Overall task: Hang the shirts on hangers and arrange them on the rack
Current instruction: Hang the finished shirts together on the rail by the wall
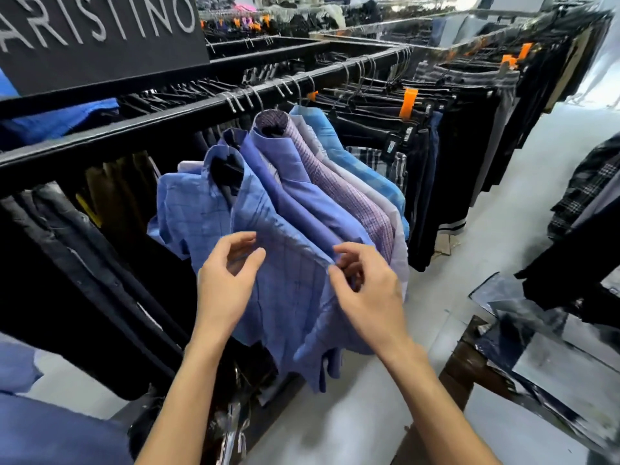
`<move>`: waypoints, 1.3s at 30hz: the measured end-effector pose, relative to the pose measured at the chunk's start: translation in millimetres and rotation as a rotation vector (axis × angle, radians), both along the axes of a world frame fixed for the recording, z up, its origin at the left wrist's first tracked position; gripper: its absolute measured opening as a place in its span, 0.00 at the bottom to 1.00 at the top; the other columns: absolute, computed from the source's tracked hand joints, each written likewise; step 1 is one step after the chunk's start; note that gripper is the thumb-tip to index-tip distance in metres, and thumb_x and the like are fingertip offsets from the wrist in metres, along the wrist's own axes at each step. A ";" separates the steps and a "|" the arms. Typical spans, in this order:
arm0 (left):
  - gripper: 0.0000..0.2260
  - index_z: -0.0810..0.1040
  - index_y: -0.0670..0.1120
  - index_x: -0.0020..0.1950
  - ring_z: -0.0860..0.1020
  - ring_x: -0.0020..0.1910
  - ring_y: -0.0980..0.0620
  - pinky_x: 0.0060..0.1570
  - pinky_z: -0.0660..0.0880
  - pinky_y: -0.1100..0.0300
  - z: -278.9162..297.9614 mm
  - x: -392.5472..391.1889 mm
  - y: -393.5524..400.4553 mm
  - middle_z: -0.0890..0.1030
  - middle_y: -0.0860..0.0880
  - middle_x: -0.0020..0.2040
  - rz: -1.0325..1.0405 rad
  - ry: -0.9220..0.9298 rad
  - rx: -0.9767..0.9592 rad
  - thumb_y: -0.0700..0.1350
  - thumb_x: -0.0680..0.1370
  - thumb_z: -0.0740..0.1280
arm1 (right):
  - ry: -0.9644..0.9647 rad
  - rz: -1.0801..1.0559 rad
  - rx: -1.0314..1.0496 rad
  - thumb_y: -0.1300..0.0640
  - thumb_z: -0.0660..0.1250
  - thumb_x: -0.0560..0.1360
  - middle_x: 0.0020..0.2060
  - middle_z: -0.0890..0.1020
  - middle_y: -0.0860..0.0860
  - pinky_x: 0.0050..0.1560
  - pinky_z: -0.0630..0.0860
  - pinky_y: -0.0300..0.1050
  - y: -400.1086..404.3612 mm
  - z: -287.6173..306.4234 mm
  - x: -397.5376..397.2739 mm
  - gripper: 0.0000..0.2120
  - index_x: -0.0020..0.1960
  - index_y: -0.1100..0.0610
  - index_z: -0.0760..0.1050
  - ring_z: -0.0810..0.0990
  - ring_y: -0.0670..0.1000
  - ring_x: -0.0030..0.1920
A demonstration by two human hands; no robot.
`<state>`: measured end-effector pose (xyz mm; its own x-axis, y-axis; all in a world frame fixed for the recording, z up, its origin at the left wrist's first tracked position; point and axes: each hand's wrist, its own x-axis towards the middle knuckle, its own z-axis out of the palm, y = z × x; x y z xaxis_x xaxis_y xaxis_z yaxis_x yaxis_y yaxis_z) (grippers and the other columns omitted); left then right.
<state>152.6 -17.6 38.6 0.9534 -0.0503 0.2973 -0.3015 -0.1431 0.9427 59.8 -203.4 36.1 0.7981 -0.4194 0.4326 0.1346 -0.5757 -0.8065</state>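
Note:
A row of shirts hangs on hangers from the black rack rail (141, 129). Nearest me is a light blue checked shirt (208, 216). Behind it hang a darker blue shirt (285, 182), a purple checked shirt (339, 186) and a pale blue shirt (355, 159). My left hand (228, 280) hovers in front of the checked shirt's front, fingers apart and holding nothing. My right hand (362, 290) pinches the shoulder seam edge of the checked shirt between thumb and fingers.
Dark trousers (436, 156) on clip hangers with orange size tags (408, 102) fill the rack to the right. A black brand sign (100, 38) stands at upper left. A low table with plastic-wrapped items (536, 350) sits at lower right. Blue fabric (50, 427) lies at lower left.

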 end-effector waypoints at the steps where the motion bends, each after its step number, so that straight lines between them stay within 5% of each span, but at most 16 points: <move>1: 0.10 0.81 0.51 0.56 0.82 0.53 0.62 0.57 0.75 0.68 -2.2 7.9 11.6 0.84 0.55 0.53 0.017 -0.010 -0.006 0.38 0.78 0.72 | -0.018 -0.007 -0.047 0.57 0.73 0.76 0.47 0.81 0.40 0.52 0.78 0.42 5.8 1.7 3.5 0.13 0.59 0.46 0.78 0.81 0.45 0.47; 5: 0.07 0.82 0.52 0.52 0.82 0.50 0.57 0.56 0.76 0.61 -11.4 43.0 51.6 0.84 0.54 0.49 0.111 -0.054 -0.041 0.39 0.78 0.71 | -0.014 -0.115 -0.304 0.54 0.73 0.75 0.52 0.82 0.41 0.56 0.74 0.41 25.1 4.5 19.9 0.14 0.60 0.47 0.80 0.79 0.50 0.51; 13: 0.12 0.80 0.56 0.52 0.81 0.50 0.56 0.58 0.79 0.48 -29.9 120.4 95.5 0.83 0.52 0.52 0.139 0.055 0.003 0.38 0.77 0.70 | -0.165 -0.267 -0.365 0.61 0.73 0.76 0.51 0.83 0.46 0.58 0.73 0.42 52.5 12.0 40.5 0.13 0.59 0.51 0.82 0.77 0.52 0.51; 18: 0.18 0.77 0.47 0.64 0.78 0.48 0.56 0.55 0.74 0.66 -48.6 174.5 117.2 0.74 0.44 0.64 0.387 0.070 0.133 0.35 0.75 0.67 | -0.346 -0.013 -0.313 0.66 0.72 0.77 0.46 0.82 0.51 0.49 0.79 0.46 77.0 17.1 66.3 0.09 0.56 0.59 0.83 0.81 0.51 0.45; 26: 0.25 0.66 0.43 0.77 0.75 0.66 0.49 0.69 0.69 0.56 -95.5 232.7 147.0 0.76 0.45 0.68 0.387 0.384 -0.059 0.46 0.81 0.66 | -0.276 0.403 -0.179 0.65 0.70 0.78 0.51 0.83 0.50 0.53 0.79 0.42 146.8 -34.3 123.2 0.10 0.59 0.60 0.82 0.82 0.47 0.50; 29: 0.27 0.63 0.42 0.79 0.79 0.61 0.46 0.64 0.74 0.51 -99.5 241.2 148.1 0.77 0.43 0.67 0.410 0.433 -0.124 0.47 0.82 0.65 | -0.222 0.470 -0.071 0.64 0.70 0.78 0.54 0.83 0.51 0.59 0.79 0.45 173.4 -58.5 141.2 0.12 0.61 0.59 0.81 0.82 0.47 0.56; 33: 0.26 0.61 0.43 0.79 0.76 0.26 0.58 0.32 0.78 0.62 -100.1 251.8 156.1 0.79 0.48 0.49 0.357 0.574 -0.239 0.47 0.83 0.65 | -0.114 0.553 -0.007 0.62 0.69 0.79 0.61 0.82 0.49 0.65 0.76 0.45 195.2 -78.2 156.9 0.16 0.67 0.57 0.78 0.79 0.45 0.63; 36: 0.21 0.67 0.42 0.76 0.73 0.22 0.61 0.34 0.80 0.63 -99.9 256.1 162.7 0.81 0.48 0.52 0.278 0.597 -0.335 0.46 0.84 0.64 | 0.047 0.599 -0.009 0.56 0.65 0.82 0.67 0.77 0.47 0.69 0.72 0.41 197.5 -86.1 173.1 0.20 0.73 0.53 0.72 0.76 0.44 0.67; 39: 0.11 0.80 0.46 0.61 0.72 0.24 0.61 0.42 0.77 0.61 -100.5 249.7 164.6 0.84 0.45 0.55 0.241 0.612 -0.315 0.48 0.83 0.64 | 0.153 0.611 0.050 0.54 0.62 0.83 0.69 0.74 0.45 0.64 0.74 0.37 200.7 -90.6 190.3 0.21 0.75 0.51 0.69 0.77 0.41 0.61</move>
